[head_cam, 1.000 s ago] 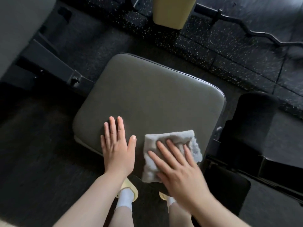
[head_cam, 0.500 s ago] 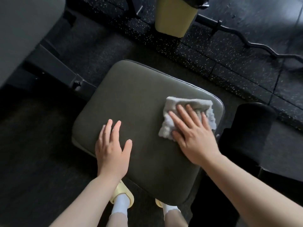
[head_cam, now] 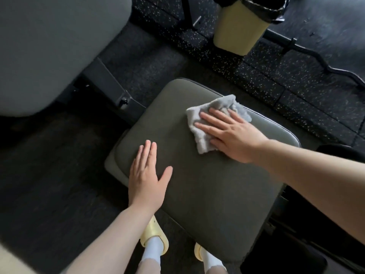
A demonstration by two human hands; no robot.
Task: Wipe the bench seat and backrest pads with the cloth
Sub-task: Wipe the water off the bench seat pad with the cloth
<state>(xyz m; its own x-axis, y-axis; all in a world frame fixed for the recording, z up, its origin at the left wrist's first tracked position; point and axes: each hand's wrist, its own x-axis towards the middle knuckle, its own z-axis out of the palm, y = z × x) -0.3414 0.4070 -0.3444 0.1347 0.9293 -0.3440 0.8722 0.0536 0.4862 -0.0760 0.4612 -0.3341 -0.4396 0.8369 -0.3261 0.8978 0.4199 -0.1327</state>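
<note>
Overhead, head view: seat pad (head_cam: 207,186), olive-grey w/ dark piping, fills centre frame. Cloth (head_cam: 209,123), pale grey & crumpled, lies on the pad's far part, near the far edge. R hand (head_cam: 231,133) presses flat on the cloth, fingers straight & slightly apart, pointing left; cloth shows beyond the fingertips and below the palm. L hand (head_cam: 148,175) rests palm-down on bare pad near the left edge, well apart from the cloth; 4 fingers together, thumb splayed right.

Surroundings: backrest pad (head_cam: 49,50), grey, blurred, occupies upper left, apart from the seat. Black frame bar (head_cam: 110,86) w/ a bolt runs between the 2 pads. Yellow bin (head_cam: 237,32) w/ black liner stands beyond the seat's far edge, on the floor. Curled barbell (head_cam: 325,62) lies on the floor at upper right, behind the bin. Black roller pad (head_cam: 341,151) sits just right of the seat, partly hidden by the R forearm. 2 yellow slippers (head_cam: 154,238) w/ white socks show under the near edge.

Floor (head_cam: 276,80): black rubber tiles w/ pale flecks at the far side; plainer dark mat at left. Lighting dim.
</note>
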